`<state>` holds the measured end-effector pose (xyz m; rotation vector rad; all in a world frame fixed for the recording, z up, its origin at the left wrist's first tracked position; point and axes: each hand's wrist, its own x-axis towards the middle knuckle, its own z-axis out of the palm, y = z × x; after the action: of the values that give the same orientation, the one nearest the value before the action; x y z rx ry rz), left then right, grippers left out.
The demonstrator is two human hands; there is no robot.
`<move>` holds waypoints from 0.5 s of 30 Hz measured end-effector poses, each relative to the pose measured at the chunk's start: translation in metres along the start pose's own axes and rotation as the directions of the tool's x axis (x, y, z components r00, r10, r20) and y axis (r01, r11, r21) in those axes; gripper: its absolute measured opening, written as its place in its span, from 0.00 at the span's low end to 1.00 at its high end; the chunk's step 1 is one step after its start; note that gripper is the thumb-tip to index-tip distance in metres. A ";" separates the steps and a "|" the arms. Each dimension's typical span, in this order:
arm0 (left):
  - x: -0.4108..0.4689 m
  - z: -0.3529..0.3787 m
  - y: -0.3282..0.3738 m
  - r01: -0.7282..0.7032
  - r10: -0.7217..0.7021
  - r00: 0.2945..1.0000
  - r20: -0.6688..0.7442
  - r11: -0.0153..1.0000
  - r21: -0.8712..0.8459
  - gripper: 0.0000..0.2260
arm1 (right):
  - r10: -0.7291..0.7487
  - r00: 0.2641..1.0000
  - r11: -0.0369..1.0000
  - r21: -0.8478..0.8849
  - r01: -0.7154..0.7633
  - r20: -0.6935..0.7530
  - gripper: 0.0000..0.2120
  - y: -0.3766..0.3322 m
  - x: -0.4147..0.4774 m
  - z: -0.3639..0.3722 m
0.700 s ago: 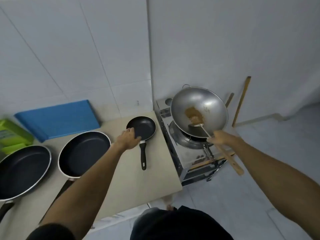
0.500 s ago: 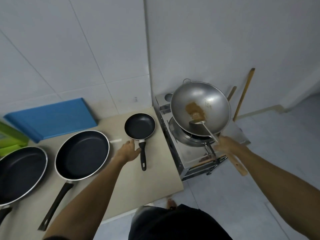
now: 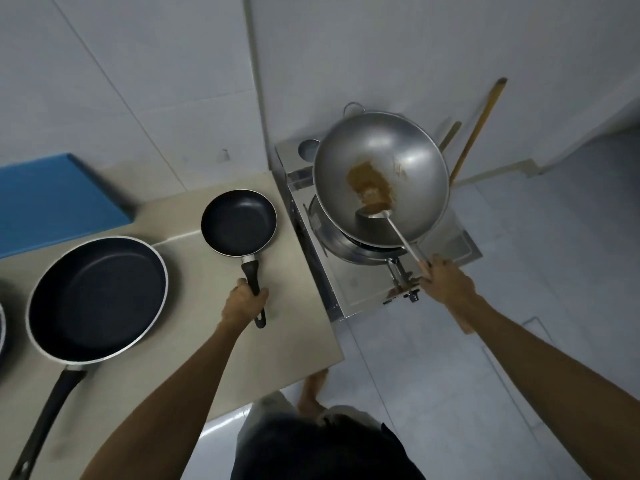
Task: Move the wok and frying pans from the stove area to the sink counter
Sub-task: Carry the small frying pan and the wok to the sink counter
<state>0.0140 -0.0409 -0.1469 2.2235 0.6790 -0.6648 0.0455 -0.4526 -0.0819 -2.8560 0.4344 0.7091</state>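
Note:
A small black frying pan (image 3: 239,221) sits on the beige counter (image 3: 298,327), and my left hand (image 3: 244,301) is closed around its black handle. To the right, a steel wok (image 3: 408,157) rests tilted on the burner of a steel stove (image 3: 360,289), with brown food residue (image 3: 367,176) inside. A metal spatula (image 3: 398,230) lies in the wok, and my right hand (image 3: 448,284) grips its wooden handle. A larger black frying pan (image 3: 97,296) lies on the counter further left, its handle pointing toward me. The rim of a third pan (image 3: 1,327) shows at the left edge.
A blue board (image 3: 52,199) leans against the tiled wall behind the pans. Two wooden sticks (image 3: 478,129) lean on the wall right of the stove. The counter ends just left of the stove, with grey floor tiles below and to the right.
My left hand slid from the small pan's rim down to its handle and closed on it. My right hand has stayed on the spatula handle.

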 end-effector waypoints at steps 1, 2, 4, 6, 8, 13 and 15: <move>0.005 0.004 0.000 0.026 -0.026 1.000 -0.009 0.998 -0.052 0.20 | 0.003 1.000 1.000 0.006 -0.003 0.005 0.18 0.002 0.003 0.003; 0.011 0.008 -0.001 0.049 -0.050 0.999 -0.009 0.993 -0.107 0.20 | 0.008 1.000 1.000 0.006 -0.008 0.016 0.17 0.004 0.006 0.006; 0.020 0.015 0.000 0.096 -0.091 0.995 0.031 0.961 -0.260 0.18 | 0.029 0.999 1.000 0.006 -0.029 0.043 0.16 0.006 0.012 0.012; 0.026 0.022 0.000 0.140 -0.111 0.990 0.091 0.888 -0.439 0.16 | 0.041 0.998 0.999 0.015 -0.042 0.053 0.16 0.008 0.017 0.018; 0.030 0.026 -0.001 0.179 -0.129 0.983 0.128 0.803 -0.568 0.14 | 0.046 0.997 0.999 0.025 -0.047 0.055 0.15 0.010 0.021 0.023; 0.033 0.029 -0.005 0.208 -0.121 0.978 0.170 0.607 -0.767 0.06 | 0.034 0.994 0.988 0.147 -0.049 0.106 0.11 0.019 0.028 0.020; 0.030 0.026 -0.002 0.221 -0.099 0.975 0.199 0.504 -0.835 0.04 | 0.011 0.989 0.966 0.253 -0.048 0.146 0.08 0.024 0.030 0.017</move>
<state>0.0281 -0.0510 -0.1830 1.1726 0.9075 -0.3989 0.0554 -0.4789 -0.1132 -2.5434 0.5078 0.7944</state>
